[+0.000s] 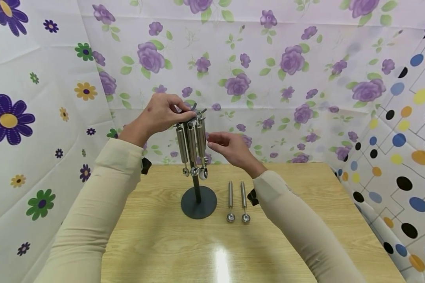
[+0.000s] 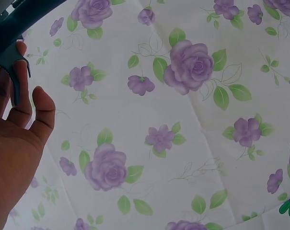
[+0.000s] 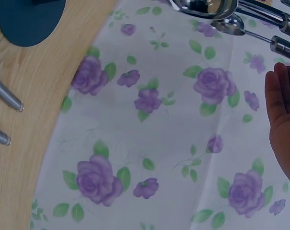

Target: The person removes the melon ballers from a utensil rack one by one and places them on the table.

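Observation:
A dark metal utensil stand (image 1: 197, 192) with a round base stands on the table. Several steel scoops (image 1: 191, 143) with small round heads hang from its hooks. At the top, my left hand (image 1: 166, 111) pinches the stand between thumb and fingers; in the left wrist view the left hand (image 2: 20, 139) has its fingers around a dark hook (image 2: 13, 72). My right hand (image 1: 233, 149) is beside the hanging scoops on their right, fingers fairly straight, holding nothing visible. In the right wrist view that hand (image 3: 286, 110) is just below a scoop's handle (image 3: 284, 48).
Two more steel scoops, a left one (image 1: 230, 200) and a right one (image 1: 243, 200), lie side by side on the wooden table (image 1: 156, 243), right of the stand's base. Floral cloth (image 1: 255, 78) hangs behind, with patterned cloths on both sides.

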### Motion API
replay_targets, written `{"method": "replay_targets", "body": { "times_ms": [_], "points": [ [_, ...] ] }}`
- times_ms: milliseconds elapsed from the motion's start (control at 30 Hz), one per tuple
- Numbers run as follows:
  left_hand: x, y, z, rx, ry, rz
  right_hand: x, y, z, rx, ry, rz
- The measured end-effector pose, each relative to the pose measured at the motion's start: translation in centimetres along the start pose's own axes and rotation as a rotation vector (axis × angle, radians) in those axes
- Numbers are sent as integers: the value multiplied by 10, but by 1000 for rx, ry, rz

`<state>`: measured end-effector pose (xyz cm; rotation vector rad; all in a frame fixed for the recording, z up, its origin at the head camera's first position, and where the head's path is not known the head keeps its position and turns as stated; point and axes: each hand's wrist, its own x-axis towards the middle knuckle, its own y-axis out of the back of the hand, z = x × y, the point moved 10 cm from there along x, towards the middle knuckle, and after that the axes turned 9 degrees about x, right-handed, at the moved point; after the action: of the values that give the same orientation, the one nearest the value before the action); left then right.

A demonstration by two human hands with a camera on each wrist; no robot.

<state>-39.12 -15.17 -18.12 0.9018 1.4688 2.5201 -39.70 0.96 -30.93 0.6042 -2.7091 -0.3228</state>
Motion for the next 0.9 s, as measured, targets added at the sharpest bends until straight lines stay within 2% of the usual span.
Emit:
{"method": "replay_targets", "body": {
  "times_ms": [233, 533, 667, 900],
  "points": [
    [0, -2, -1, -15, 9, -7, 9, -11, -7, 33, 44, -20],
    [-1, -1, -2, -31, 11, -4, 16, -20, -13, 22, 75, -20],
    [-2, -4, -2, -42, 5, -14, 15, -19, -13, 27, 80, -9],
    [0, -1, -3, -21, 20, -14, 17, -12, -19, 23, 137, 37]
  ]
}}
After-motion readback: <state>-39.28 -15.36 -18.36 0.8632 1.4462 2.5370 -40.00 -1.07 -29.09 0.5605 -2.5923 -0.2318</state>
